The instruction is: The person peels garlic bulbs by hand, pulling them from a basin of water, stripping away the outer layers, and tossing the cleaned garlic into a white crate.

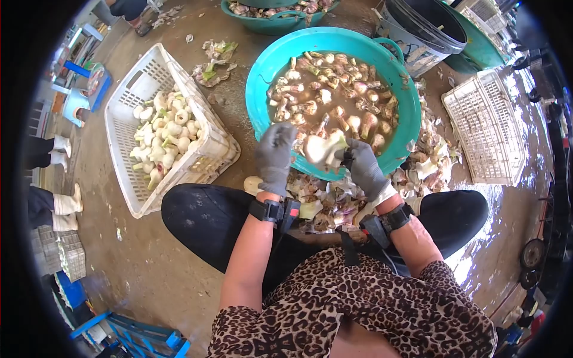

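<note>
Both hands wear grey gloves. My left hand (276, 154) is closed, fingers curled, just left of a white garlic bulb (321, 150); what it may hold is hidden. My right hand (364, 168) is closed at the bulb's green stem end, and a small dark piece shows at its fingertips. The bulb looks smeared by motion, above the near rim of a teal tub (258, 89). In the tub, unpeeled garlic bulbs (337, 113) lie in brown water. Peeled skins (325, 200) are heaped on the floor below my hands.
To the left stands a white plastic crate (128, 128) with cleaned garlic bulbs (167, 132). Another crate (484, 128) is tilted at the right. A bucket (412, 42) and a second teal tub (268, 22) stand beyond. Other people's boots (67, 203) show at far left.
</note>
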Motion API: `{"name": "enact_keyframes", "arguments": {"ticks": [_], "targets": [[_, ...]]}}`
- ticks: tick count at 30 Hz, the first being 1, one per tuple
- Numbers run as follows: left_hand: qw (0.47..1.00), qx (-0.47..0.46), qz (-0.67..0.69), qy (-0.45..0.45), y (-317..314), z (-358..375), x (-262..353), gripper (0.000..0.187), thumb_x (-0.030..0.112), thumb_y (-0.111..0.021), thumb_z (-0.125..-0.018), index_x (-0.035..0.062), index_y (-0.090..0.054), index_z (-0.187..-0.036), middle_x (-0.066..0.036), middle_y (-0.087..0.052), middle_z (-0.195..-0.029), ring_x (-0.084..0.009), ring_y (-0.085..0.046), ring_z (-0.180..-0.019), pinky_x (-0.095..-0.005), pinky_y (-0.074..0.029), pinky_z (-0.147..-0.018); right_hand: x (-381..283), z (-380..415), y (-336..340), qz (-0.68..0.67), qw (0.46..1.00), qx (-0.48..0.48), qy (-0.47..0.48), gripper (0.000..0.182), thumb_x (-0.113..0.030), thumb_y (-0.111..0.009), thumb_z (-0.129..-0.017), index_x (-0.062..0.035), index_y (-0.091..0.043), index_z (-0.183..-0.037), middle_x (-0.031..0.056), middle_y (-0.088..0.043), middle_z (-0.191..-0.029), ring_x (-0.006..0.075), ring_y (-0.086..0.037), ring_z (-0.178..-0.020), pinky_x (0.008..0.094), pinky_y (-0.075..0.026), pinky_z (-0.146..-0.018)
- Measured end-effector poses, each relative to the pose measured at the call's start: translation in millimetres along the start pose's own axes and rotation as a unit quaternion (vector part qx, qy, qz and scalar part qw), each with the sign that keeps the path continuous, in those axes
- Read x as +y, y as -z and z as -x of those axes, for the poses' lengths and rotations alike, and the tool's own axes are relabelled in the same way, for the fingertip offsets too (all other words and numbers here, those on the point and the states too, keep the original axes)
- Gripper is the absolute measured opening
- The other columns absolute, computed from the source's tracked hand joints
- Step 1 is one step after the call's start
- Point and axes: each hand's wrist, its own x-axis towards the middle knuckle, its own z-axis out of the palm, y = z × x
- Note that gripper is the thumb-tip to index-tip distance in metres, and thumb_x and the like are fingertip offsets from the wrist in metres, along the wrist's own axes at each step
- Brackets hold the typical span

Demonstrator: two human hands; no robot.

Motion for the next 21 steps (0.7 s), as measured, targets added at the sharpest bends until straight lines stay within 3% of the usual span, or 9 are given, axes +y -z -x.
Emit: {"name": "enact_keyframes", "arguments": {"ticks": [2,5,10,12,14,16,18,19,21], "targets": [[0.973,-0.082,-0.12,-0.182,-10.5,13.5,4.6,0.023,0.027,-0.061,-0.076,0.0052,-0.057,-0.085,0.001,-0.052,-0.067,-0.0092,-0.05,-0.061,-0.0231,-0.043,-0.055,14.6,-4.6,-3.4,-0.116,0.993,-0.016,0.016,0.018,0.0,-0.046,-0.076,0.0067,-0.052,-0.091,0.0072,-0.058,-0.073,0.0131,-0.056,-0.069,0.0253,-0.046,-0.06],[0.969,-0.106,-0.195,-0.109,-22.2,20.6,-4.0,0.039,0.04,-0.065,-0.07,0.0041,-0.056,-0.083,-0.004,-0.055,-0.068,-0.0139,-0.052,-0.061,-0.0275,-0.042,-0.055,13.3,-4.6,-15.2,0.357,0.917,0.055,0.17,0.017,-0.008,-0.057,-0.065,-0.0008,-0.056,-0.081,0.0143,-0.057,-0.073,0.0298,-0.056,-0.067,0.0336,-0.043,-0.061],[0.945,-0.147,-0.286,-0.064,-15.4,14.5,-21.2,0.05,0.049,-0.063,-0.067,0.0022,-0.055,-0.083,-0.008,-0.055,-0.067,-0.019,-0.053,-0.062,-0.0331,-0.042,-0.058,7.9,3.1,-11.9,0.501,0.817,-0.016,0.286,0.022,-0.007,-0.056,-0.06,-0.0012,-0.057,-0.081,0.0166,-0.057,-0.077,0.0334,-0.055,-0.07,0.0345,-0.045,-0.062],[0.938,-0.123,-0.295,-0.131,-14.1,14.6,-23.7,0.036,0.037,-0.062,-0.074,0.0025,-0.056,-0.083,-0.005,-0.056,-0.065,-0.0148,-0.052,-0.056,-0.0297,-0.042,-0.052,-5.5,8.4,4.4,0.383,0.883,-0.098,0.252,0.025,-0.006,-0.053,-0.063,-0.0002,-0.057,-0.088,0.0176,-0.058,-0.077,0.029,-0.057,-0.07,0.0319,-0.046,-0.065],[0.974,-0.139,-0.124,0.128,-12.2,12.9,-10.7,0.02,0.023,-0.06,-0.078,0.0038,-0.057,-0.084,-0.002,-0.055,-0.062,-0.0089,-0.05,-0.05,-0.0227,-0.041,-0.045,2.7,5.2,27.2,0.39,0.859,-0.069,0.324,0.013,-0.002,-0.054,-0.068,0.0015,-0.058,-0.081,0.0108,-0.059,-0.077,0.0181,-0.058,-0.071,0.0273,-0.045,-0.065],[0.981,-0.15,-0.001,0.127,-7.8,10.9,-5.5,0.01,0.013,-0.059,-0.078,0.0043,-0.058,-0.085,0.0,-0.055,-0.061,-0.0048,-0.048,-0.046,-0.0168,-0.039,-0.042,18.5,-3.3,43.8,-0.213,0.972,-0.056,0.084,0.017,-0.004,-0.056,-0.068,-0.0017,-0.057,-0.084,0.0091,-0.058,-0.08,0.0158,-0.057,-0.074,0.0242,-0.044,-0.068],[0.977,-0.15,0.148,0.014,-3.8,7.0,-5.4,0.01,0.012,-0.058,-0.079,0.0042,-0.059,-0.085,-0.001,-0.056,-0.061,-0.0064,-0.05,-0.047,-0.019,-0.041,-0.042,-8.6,11.0,59.5,0.18,0.952,0.004,0.247,0.029,-0.01,-0.052,-0.072,-0.0021,-0.051,-0.099,0.0052,-0.058,-0.081,0.0139,-0.054,-0.073,0.0255,-0.045,-0.068],[0.971,-0.15,0.183,-0.006,-1.7,4.3,-7.4,0.01,0.011,-0.057,-0.079,0.0039,-0.059,-0.087,-0.002,-0.056,-0.062,-0.0073,-0.05,-0.047,-0.0203,-0.041,-0.042,-30.3,27.4,62.0,0.595,0.751,0.113,0.263,0.024,-0.009,-0.047,-0.076,-0.0018,-0.051,-0.098,0.0055,-0.057,-0.086,0.0144,-0.054,-0.083,0.0262,-0.044,-0.075],[0.967,-0.151,0.203,0.025,1.9,2.3,-9.6,0.011,0.011,-0.057,-0.079,0.0035,-0.058,-0.087,-0.002,-0.056,-0.062,-0.0077,-0.051,-0.048,-0.0204,-0.041,-0.043,-30.0,21.1,75.6,0.12,0.982,0.083,0.121,0.021,-0.011,-0.045,-0.079,0.0006,-0.051,-0.096,0.0072,-0.059,-0.086,0.0217,-0.057,-0.084,0.0341,-0.047,-0.076]]}}
